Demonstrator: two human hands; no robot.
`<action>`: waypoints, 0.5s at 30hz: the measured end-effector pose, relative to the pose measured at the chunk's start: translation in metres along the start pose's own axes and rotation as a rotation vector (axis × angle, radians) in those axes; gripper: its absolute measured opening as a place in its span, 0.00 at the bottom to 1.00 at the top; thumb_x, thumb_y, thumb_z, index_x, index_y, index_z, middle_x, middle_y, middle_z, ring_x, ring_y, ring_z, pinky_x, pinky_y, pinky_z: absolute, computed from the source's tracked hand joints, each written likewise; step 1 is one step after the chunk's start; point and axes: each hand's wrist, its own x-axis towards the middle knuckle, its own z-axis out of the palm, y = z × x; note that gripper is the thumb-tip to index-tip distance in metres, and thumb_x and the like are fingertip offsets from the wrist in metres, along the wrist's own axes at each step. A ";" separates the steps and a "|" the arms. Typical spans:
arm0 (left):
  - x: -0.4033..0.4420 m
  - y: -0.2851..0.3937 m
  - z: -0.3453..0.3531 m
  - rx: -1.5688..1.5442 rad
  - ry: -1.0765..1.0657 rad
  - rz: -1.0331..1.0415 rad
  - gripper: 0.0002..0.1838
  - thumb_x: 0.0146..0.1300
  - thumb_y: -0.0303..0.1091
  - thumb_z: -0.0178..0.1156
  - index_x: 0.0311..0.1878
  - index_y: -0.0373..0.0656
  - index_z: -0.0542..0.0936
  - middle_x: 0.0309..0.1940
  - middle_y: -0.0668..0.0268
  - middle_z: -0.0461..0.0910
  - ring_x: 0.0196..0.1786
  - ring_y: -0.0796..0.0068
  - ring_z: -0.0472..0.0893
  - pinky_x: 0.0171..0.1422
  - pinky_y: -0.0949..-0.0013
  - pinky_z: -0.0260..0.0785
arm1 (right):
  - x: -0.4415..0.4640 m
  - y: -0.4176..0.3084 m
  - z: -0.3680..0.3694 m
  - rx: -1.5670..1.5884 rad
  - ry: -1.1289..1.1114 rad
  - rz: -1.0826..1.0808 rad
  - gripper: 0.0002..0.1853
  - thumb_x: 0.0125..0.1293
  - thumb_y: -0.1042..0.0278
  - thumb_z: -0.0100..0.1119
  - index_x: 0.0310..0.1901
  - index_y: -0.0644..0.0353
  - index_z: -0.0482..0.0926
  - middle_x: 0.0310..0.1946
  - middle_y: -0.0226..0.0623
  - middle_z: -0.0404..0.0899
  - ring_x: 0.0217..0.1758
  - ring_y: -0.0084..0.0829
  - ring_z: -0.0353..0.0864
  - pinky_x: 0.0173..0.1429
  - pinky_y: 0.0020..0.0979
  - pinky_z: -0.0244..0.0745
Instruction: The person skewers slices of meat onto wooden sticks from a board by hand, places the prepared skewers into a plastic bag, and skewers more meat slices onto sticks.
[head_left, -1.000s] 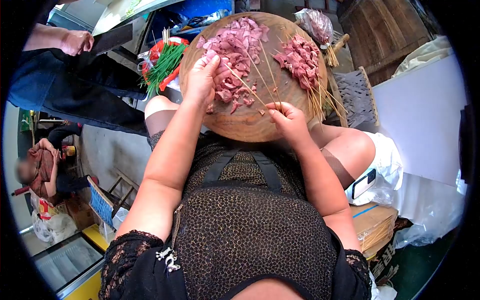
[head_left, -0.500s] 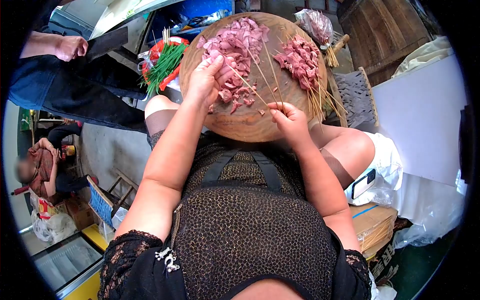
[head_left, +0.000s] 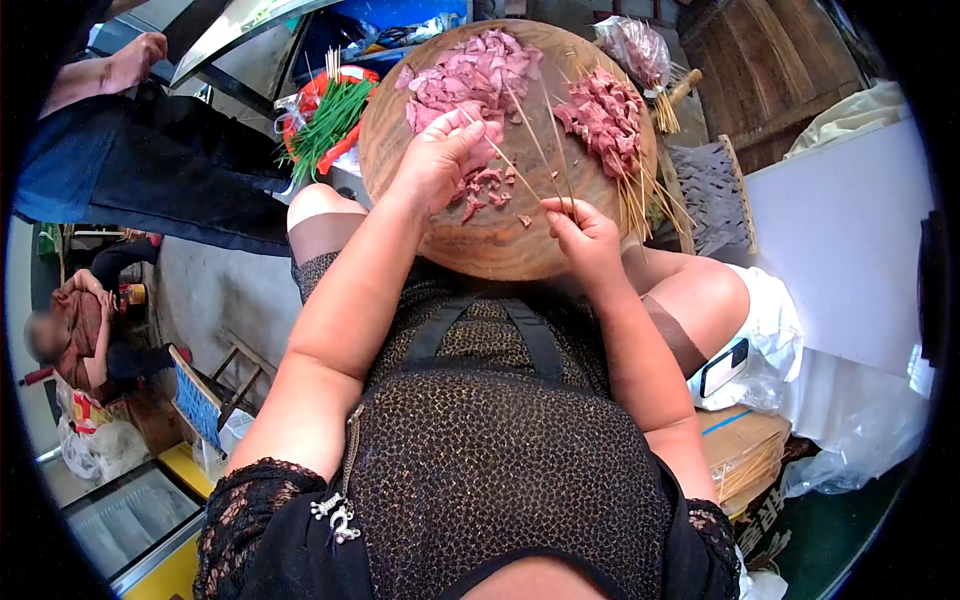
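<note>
My right hand is closed around the lower ends of a few thin bamboo skewers, which fan out over the round wooden chopping block. One of them slants up to my left hand, whose fingers are pinched on a slice of raw meat at its tip. Part of that slice is hidden by the fingers. Just beyond my left hand lies a loose pile of sliced raw meat. Smaller meat scraps sit nearer to me. Right of the skewers rests a heap of meat-loaded skewers.
Left of the block, green stalks lie in a red basket. A plastic bag is at the block's far right. Another person's hand shows at upper left; a second person sits farther back. A phone lies by my right knee.
My left hand has moved slightly right and its fingers have closed in on the meat slice. My right hand has barely moved. The standing person's hand has risen, and the dark blade-like thing near it has shifted.
</note>
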 end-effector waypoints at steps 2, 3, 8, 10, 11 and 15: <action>-0.001 0.007 0.003 -0.037 -0.022 -0.029 0.13 0.62 0.31 0.56 0.50 0.41 0.70 0.44 0.60 0.78 0.47 0.68 0.79 0.51 0.66 0.74 | -0.001 0.000 -0.001 0.004 0.006 0.011 0.10 0.62 0.73 0.55 0.44 0.64 0.78 0.25 0.21 0.71 0.28 0.13 0.67 0.33 0.15 0.64; -0.001 0.010 0.003 -0.072 -0.043 -0.056 0.14 0.62 0.30 0.55 0.51 0.40 0.70 0.45 0.60 0.78 0.48 0.68 0.79 0.52 0.66 0.73 | 0.000 0.000 -0.002 0.002 0.005 0.011 0.10 0.62 0.73 0.55 0.44 0.64 0.78 0.25 0.21 0.71 0.28 0.13 0.67 0.33 0.15 0.64; 0.008 0.010 -0.002 -0.065 -0.032 -0.038 0.13 0.63 0.30 0.55 0.50 0.40 0.71 0.45 0.59 0.78 0.47 0.66 0.79 0.51 0.65 0.74 | 0.000 0.001 -0.001 -0.001 0.009 0.020 0.10 0.62 0.73 0.55 0.44 0.64 0.78 0.25 0.22 0.71 0.27 0.13 0.66 0.32 0.15 0.63; 0.011 0.009 -0.002 -0.050 0.020 0.029 0.13 0.63 0.30 0.55 0.49 0.39 0.71 0.45 0.58 0.78 0.47 0.66 0.79 0.51 0.65 0.74 | -0.001 -0.001 -0.001 -0.006 0.014 0.031 0.10 0.62 0.73 0.55 0.44 0.64 0.78 0.25 0.22 0.71 0.27 0.12 0.66 0.32 0.15 0.63; 0.013 0.008 -0.002 -0.078 0.057 0.062 0.12 0.63 0.30 0.55 0.49 0.39 0.72 0.45 0.58 0.78 0.47 0.66 0.80 0.50 0.65 0.75 | -0.001 -0.001 -0.002 -0.011 0.017 0.041 0.10 0.62 0.73 0.55 0.44 0.64 0.78 0.25 0.22 0.71 0.27 0.12 0.66 0.32 0.15 0.63; 0.008 0.014 0.002 -0.088 0.055 0.056 0.11 0.65 0.32 0.52 0.48 0.39 0.72 0.45 0.56 0.78 0.46 0.65 0.80 0.47 0.64 0.77 | 0.000 0.002 -0.002 0.001 0.006 0.049 0.10 0.62 0.72 0.55 0.44 0.64 0.78 0.25 0.22 0.71 0.27 0.13 0.66 0.32 0.16 0.63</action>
